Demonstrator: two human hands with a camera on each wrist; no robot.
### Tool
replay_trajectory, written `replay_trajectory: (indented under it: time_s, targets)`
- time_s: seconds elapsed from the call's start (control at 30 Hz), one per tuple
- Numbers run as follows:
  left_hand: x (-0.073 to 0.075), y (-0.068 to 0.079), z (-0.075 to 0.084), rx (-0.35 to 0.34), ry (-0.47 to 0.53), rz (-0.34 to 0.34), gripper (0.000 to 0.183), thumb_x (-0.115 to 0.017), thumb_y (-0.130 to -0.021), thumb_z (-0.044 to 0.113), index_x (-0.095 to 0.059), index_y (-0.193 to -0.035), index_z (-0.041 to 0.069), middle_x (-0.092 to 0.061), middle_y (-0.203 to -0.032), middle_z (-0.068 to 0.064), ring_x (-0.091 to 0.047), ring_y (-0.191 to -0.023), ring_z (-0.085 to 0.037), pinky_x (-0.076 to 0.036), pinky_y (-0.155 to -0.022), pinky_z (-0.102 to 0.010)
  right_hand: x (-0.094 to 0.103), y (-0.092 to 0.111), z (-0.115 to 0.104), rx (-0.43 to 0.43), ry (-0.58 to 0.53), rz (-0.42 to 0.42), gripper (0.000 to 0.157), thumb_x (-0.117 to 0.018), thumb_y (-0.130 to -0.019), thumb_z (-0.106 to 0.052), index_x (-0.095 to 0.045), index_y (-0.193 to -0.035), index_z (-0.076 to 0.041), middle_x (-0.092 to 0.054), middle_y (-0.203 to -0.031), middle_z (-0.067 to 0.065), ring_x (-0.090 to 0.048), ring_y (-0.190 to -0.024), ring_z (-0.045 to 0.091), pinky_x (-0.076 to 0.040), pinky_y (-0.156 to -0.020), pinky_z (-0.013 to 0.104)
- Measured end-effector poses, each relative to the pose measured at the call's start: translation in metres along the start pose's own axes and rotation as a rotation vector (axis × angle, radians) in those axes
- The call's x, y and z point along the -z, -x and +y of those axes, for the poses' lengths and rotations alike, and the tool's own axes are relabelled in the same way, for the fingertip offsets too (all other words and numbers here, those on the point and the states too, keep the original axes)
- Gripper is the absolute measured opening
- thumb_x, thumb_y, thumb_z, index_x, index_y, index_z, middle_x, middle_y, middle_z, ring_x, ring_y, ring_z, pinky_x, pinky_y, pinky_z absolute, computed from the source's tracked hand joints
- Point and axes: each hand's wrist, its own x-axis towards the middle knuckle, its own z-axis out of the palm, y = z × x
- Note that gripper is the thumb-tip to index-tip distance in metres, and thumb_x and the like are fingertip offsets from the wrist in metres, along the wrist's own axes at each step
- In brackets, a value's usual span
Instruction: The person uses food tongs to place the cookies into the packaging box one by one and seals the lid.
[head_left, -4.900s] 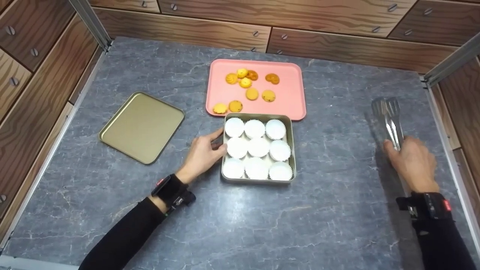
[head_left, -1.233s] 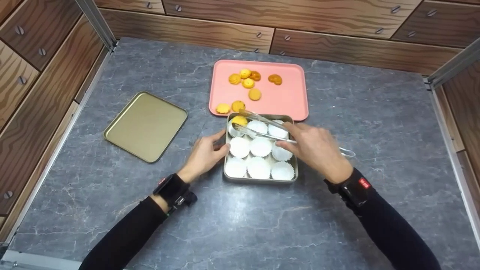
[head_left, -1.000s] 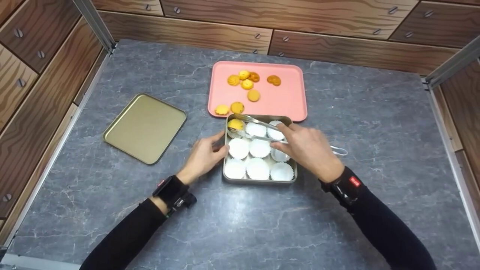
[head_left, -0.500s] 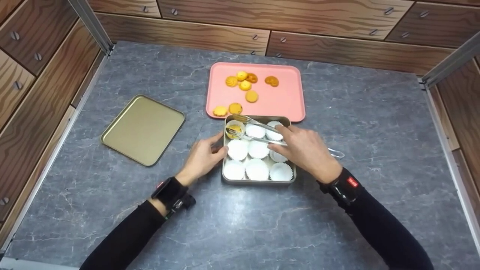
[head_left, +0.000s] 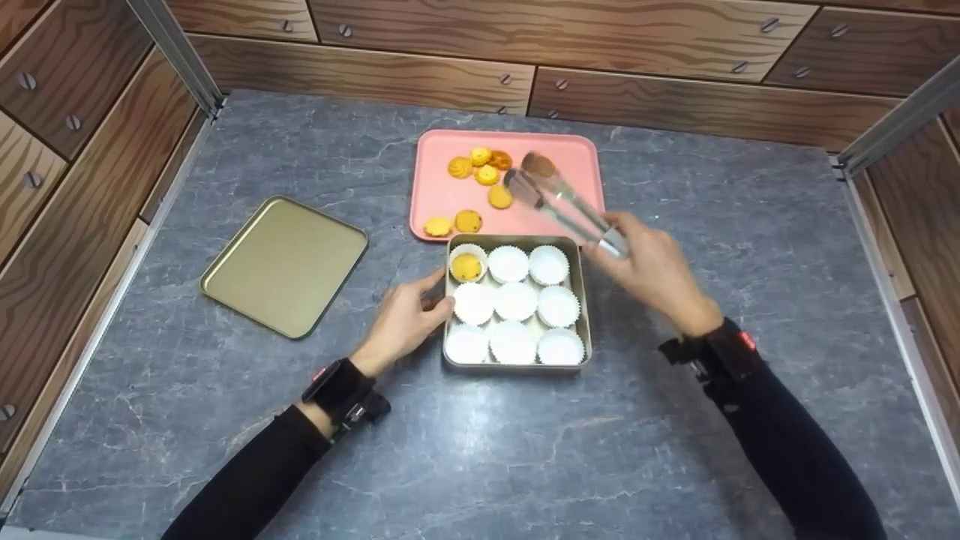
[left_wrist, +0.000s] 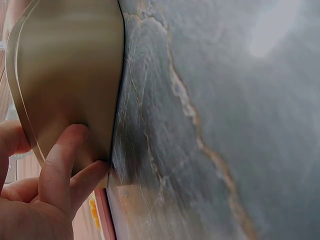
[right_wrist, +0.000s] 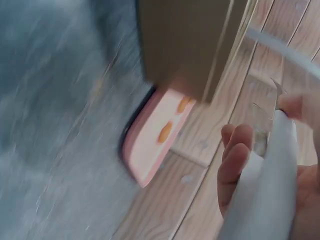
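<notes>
In the head view a gold metal tin point(head_left: 517, 366) holds several white paper cups point(head_left: 514, 301). A yellow cookie point(head_left: 466, 267) lies in its far-left cup. My left hand point(head_left: 403, 321) rests against the tin's left side; in the left wrist view its fingertips point(left_wrist: 75, 131) touch the outer wall. My right hand point(head_left: 651, 266) grips metal tongs point(head_left: 574, 210), blurred by motion, their two ends spread apart over the pink tray point(head_left: 431, 187). One end overlaps a brown cookie near the tray's right half. In the right wrist view the tongs point(right_wrist: 270, 185) run through the curled fingers.
Several more yellow and brown cookies point(head_left: 487, 175) lie on the pink tray behind the tin. A gold lid point(head_left: 285, 266) lies flat to the left. Wood-patterned panels point(head_left: 360, 71) edge the grey marbled tabletop point(head_left: 480, 465).
The right hand has brought a chip-dotted cookie from the tray into the far-left cup with the tongs, let it go, and swung the tongs back over the tray. The left hand stays at the tin.
</notes>
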Motion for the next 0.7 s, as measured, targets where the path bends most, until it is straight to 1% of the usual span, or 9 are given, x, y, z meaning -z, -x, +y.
replay_trajectory:
  time_s: [0.07, 0.17, 0.2, 0.23, 0.3, 0.37, 0.5, 0.63, 0.7]
  targets:
    - [0.000, 0.000, -0.001, -0.003, 0.002, 0.001, 0.059, -0.068, -0.096, 0.017, -0.049, -0.150, 0.002, -0.063, -0.138, -0.022, -0.039, -0.045, -0.005, -0.038, -0.042, -0.018, 0.003, -0.008, 0.010, -0.015, 0.030, 0.028, 0.057, -0.067, -0.101, -0.039, -0.053, -0.144, -0.005, -0.068, -0.100, 0.019, -0.062, -0.072, 0.031, -0.054, -0.056, 0.042]
    - [0.000, 0.000, 0.000, -0.003, -0.004, -0.005, 0.059, -0.068, -0.097, 0.018, -0.048, -0.150, 0.002, -0.073, -0.113, -0.023, -0.036, -0.044, -0.005, -0.036, -0.041, -0.018, 0.004, -0.022, 0.022, -0.044, 0.088, 0.057, 0.058, -0.066, -0.101, -0.042, -0.053, -0.146, -0.008, -0.069, -0.108, 0.022, -0.065, -0.085, 0.039, -0.053, -0.067, 0.054]
    - [0.000, 0.000, 0.000, -0.006, -0.005, -0.003, 0.059, -0.068, -0.097, 0.017, -0.048, -0.150, 0.002, -0.074, -0.100, -0.022, -0.036, -0.044, -0.005, -0.036, -0.040, -0.018, 0.004, -0.026, 0.026, -0.054, 0.106, 0.061, 0.058, -0.066, -0.101, -0.043, -0.054, -0.146, -0.009, -0.069, -0.111, 0.022, -0.065, -0.090, 0.041, -0.053, -0.072, 0.057]
    - [0.001, -0.001, -0.001, -0.007, -0.004, -0.001, 0.059, -0.068, -0.097, 0.017, -0.048, -0.150, 0.001, -0.073, -0.092, -0.020, -0.036, -0.043, -0.005, -0.035, -0.040, -0.018, 0.003, -0.031, 0.029, -0.062, 0.124, 0.062, 0.059, -0.066, -0.100, -0.044, -0.054, -0.145, -0.008, -0.069, -0.114, 0.023, -0.065, -0.095, 0.043, -0.052, -0.077, 0.060]
    - [0.001, -0.002, -0.001, -0.009, -0.014, 0.005, 0.059, -0.068, -0.096, 0.016, -0.049, -0.150, 0.001, -0.068, -0.078, -0.016, -0.036, -0.043, -0.005, -0.035, -0.040, -0.018, 0.002, -0.041, 0.034, -0.081, 0.154, 0.048, 0.059, -0.067, -0.100, -0.044, -0.056, -0.144, -0.007, -0.069, -0.116, 0.023, -0.065, -0.099, 0.044, -0.052, -0.082, 0.062]
    - [0.000, -0.003, -0.002, -0.017, -0.021, 0.022, 0.059, -0.068, -0.094, 0.015, -0.050, -0.149, 0.001, -0.072, -0.085, -0.015, -0.035, -0.043, -0.005, -0.035, -0.040, -0.018, 0.001, -0.050, 0.037, -0.096, 0.179, 0.030, 0.058, -0.068, -0.099, -0.043, -0.058, -0.142, -0.006, -0.070, -0.116, 0.022, -0.065, -0.098, 0.042, -0.052, -0.082, 0.061]
    - [-0.001, -0.003, -0.003, -0.027, -0.043, 0.049, 0.059, -0.068, -0.092, 0.013, -0.052, -0.147, 0.000, -0.073, -0.082, -0.021, -0.035, -0.041, -0.004, -0.035, -0.040, -0.018, -0.002, -0.063, 0.041, -0.103, 0.215, 0.013, 0.056, -0.070, -0.097, -0.042, -0.062, -0.138, -0.005, -0.071, -0.108, 0.021, -0.065, -0.091, 0.041, -0.053, -0.078, 0.059]
    - [-0.002, -0.002, -0.003, -0.047, -0.041, 0.069, 0.059, -0.069, -0.090, 0.012, -0.054, -0.145, -0.001, -0.075, -0.100, -0.025, -0.035, -0.041, -0.004, -0.037, -0.040, -0.018, -0.004, -0.070, 0.045, -0.086, 0.230, 0.032, 0.055, -0.071, -0.097, -0.039, -0.063, -0.136, -0.002, -0.071, -0.104, 0.024, -0.066, -0.091, 0.044, -0.052, -0.079, 0.061]
    - [-0.003, -0.002, -0.003, -0.047, -0.031, 0.067, 0.058, -0.069, -0.090, 0.012, -0.055, -0.145, -0.001, -0.071, -0.120, -0.024, -0.035, -0.041, -0.005, -0.038, -0.041, -0.018, -0.005, -0.073, 0.049, -0.088, 0.232, 0.034, 0.054, -0.071, -0.097, -0.038, -0.064, -0.136, -0.001, -0.071, -0.104, 0.025, -0.066, -0.093, 0.046, -0.052, -0.080, 0.062]
